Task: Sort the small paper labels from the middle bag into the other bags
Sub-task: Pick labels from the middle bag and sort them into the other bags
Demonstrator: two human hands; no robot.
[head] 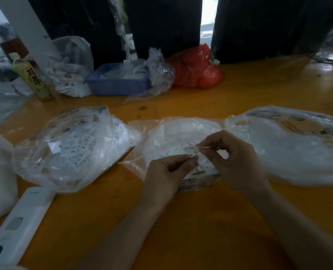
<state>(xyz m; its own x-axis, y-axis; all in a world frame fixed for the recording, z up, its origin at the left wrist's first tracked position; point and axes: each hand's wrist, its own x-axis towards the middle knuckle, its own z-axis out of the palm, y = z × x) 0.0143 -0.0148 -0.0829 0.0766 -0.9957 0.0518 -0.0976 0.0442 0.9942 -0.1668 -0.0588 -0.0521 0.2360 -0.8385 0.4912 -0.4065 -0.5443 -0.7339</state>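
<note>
A small paper label marked "M" is pinched between both hands just above the middle bag, which lies open on the orange worktop near its near edge. The left hand holds the label's lower edge, its grip clamped on it between thumb and fingertips; the right hand has its grip clamped on the label's upper right end, fingers curled. More labels lie in the middle bag under the hands. The left bag, just beside it, holds labels printed "XS"; the right bag, touching the middle one, looks milky and its contents cannot be read. A white flat device lies at the near left corner. Toward the far edge stand a blue tray, a red bag and a drink bottle.
</note>
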